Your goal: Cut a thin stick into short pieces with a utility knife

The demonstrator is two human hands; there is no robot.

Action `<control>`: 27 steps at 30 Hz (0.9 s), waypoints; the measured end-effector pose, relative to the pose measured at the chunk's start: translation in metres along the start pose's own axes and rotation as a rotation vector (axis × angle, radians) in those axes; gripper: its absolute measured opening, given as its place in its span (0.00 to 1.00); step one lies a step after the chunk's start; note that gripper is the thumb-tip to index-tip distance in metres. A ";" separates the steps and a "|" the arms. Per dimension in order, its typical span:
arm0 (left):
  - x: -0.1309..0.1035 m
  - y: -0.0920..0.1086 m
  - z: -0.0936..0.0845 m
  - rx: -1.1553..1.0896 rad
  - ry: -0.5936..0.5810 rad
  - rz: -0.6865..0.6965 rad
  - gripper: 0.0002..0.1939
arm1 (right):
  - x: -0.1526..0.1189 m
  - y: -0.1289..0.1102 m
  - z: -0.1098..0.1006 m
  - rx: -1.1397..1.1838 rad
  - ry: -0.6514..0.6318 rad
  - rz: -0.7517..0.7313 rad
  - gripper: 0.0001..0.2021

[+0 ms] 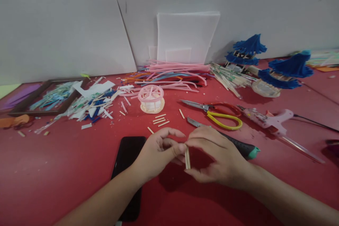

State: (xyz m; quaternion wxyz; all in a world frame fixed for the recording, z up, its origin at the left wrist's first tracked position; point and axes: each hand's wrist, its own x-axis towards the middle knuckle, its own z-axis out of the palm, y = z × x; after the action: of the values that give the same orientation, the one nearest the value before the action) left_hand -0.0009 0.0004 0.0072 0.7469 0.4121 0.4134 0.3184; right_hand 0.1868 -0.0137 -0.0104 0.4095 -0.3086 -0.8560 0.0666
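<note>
Between my two hands are short wooden sticks point(188, 159), side by side and upright. My left hand point(161, 150) pinches them near the top with thumb and fingers. My right hand point(219, 155) holds them from the other side, its thumb at their lower end and its fingers at the top. Just beyond my hands lie several cut stick pieces point(159, 120) on the red table point(79, 176). Behind those stands a small round piece with a pink wheel-like top point(150, 93) and a white middle. A black phone point(129, 155) lies partly under my left forearm.
Scissors point(225, 118) with red and yellow handles, a cutter point(239, 144) and a pink glue gun point(275, 122) lie to the right. Pink strips point(174, 69), scraps point(96, 102) and a brown frame point(18, 109) lie behind and left. Two blue-roofed models point(288, 69) stand at the back right.
</note>
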 end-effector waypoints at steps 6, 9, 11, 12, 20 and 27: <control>0.000 -0.003 -0.001 -0.036 0.011 0.013 0.24 | 0.001 0.001 -0.001 -0.042 0.027 0.022 0.14; 0.001 -0.004 -0.002 0.023 -0.006 0.009 0.21 | 0.000 0.004 -0.001 -0.062 -0.009 0.049 0.12; 0.003 -0.003 -0.002 0.048 0.000 -0.001 0.16 | -0.001 0.007 -0.002 -0.109 -0.038 0.092 0.10; 0.003 -0.003 -0.002 0.060 0.009 -0.015 0.14 | 0.000 0.010 -0.004 -0.145 -0.049 0.115 0.10; 0.003 -0.004 -0.003 0.329 0.076 0.042 0.04 | 0.045 0.060 -0.012 -0.407 -0.289 0.245 0.09; -0.006 0.031 -0.025 0.869 0.374 0.495 0.06 | 0.066 0.096 0.001 -0.480 -0.423 0.198 0.09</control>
State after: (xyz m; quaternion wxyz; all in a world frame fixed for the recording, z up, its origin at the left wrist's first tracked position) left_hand -0.0302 0.0184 0.0291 0.3234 0.7051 0.5235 0.3525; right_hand 0.2001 0.1018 -0.0025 0.1297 -0.4574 -0.8791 -0.0347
